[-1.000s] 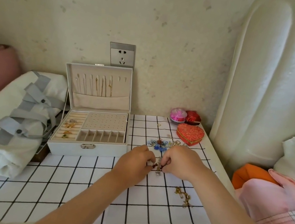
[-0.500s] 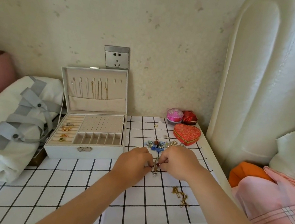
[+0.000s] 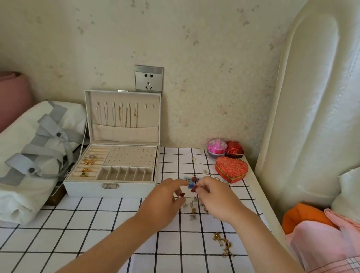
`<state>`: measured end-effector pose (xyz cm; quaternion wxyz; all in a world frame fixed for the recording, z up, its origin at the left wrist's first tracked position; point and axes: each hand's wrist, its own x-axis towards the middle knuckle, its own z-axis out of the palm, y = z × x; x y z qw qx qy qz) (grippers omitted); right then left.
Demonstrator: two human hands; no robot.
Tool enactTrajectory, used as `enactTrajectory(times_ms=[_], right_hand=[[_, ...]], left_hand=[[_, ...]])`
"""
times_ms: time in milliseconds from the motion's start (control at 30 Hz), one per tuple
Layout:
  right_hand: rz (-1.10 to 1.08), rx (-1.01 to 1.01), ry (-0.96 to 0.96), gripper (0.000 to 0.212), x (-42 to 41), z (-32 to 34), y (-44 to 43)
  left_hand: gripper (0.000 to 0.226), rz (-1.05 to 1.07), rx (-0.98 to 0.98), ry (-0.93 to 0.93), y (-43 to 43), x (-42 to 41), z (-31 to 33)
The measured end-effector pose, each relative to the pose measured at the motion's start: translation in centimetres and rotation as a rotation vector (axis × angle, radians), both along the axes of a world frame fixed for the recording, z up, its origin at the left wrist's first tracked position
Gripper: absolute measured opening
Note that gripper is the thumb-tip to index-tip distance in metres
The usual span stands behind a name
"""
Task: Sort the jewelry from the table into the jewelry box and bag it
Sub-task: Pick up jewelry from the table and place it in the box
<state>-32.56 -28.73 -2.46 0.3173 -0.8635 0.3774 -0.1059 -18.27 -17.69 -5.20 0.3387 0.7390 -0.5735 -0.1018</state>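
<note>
1. Toward the right edge of the white, black-checked table (image 3: 92,228), our right hand (image 3: 218,199) pinches a small dark red earring (image 3: 193,188) with narrow fingers. Our left hand (image 3: 163,200) is loosely curled beside it, and we cannot tell whether it holds anything.
2. The open white jewelry box (image 3: 108,192) at the back left corner already holds gold rings (image 3: 88,165) and thin necklaces (image 3: 122,114). Small loose silver pieces (image 3: 194,210) and a gold chain (image 3: 222,243) remain, so bagging looks far off.
3. Only bare cloth separates our hands from the box, while the chain lies near the right edge.

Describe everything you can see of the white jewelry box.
The white rectangular jewelry box stands open at the left of the white checked cloth, lid upright by the wall. Chains hang inside the lid above a pocket. Its beige base holds ring rolls with gold rings, a dotted panel and empty slots. A metal clasp fronts it.
</note>
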Motion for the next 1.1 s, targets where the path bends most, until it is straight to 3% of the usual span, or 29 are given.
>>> enactTrajectory(times_ms=[100, 200, 267, 367, 667, 933, 1100], right_hand=[[-0.005, 0.179, -0.119, 0.019, 0.5, 0.9, 0.9], [0.007, 0.298, -0.202, 0.021, 0.6, 1.6, 1.8], [0.008, 0.366, -0.262, 0.023, 0.6, 2.0, 2.4], [-0.015, 0.427, -0.324, 0.024, 0.7, 2.5, 3.2], [-0.077, 0.491, -0.431, 0.019, 2.9, 3.4, 5.2], [-0.17, 0.301, -0.468, 0.02, 8.0, 3.6, 7.4], [-0.039, 0.194, -0.534, 0.019, 11.9, 3.5, 8.2]], left_hand=[[0.032, 0.085, -0.088, 0.158, 0.0, 0.1, 0.9], [0.016, 0.168, -0.108, 0.489, 0.1, -0.2, 1.9], [0.012, 0.16, -0.094, 0.696, 0.6, -0.5, 2.7], [0.009, 0.112, -0.1, 0.836, 1.3, -0.7, 3.5], [0.009, 0.025, -0.107, 0.773, 2.9, 2.0, 4.1], [0.009, -0.037, -0.076, 0.656, 5.2, 6.6, 4.7], [0.006, 0.084, -0.099, 0.576, 6.5, 10.2, 5.5]])
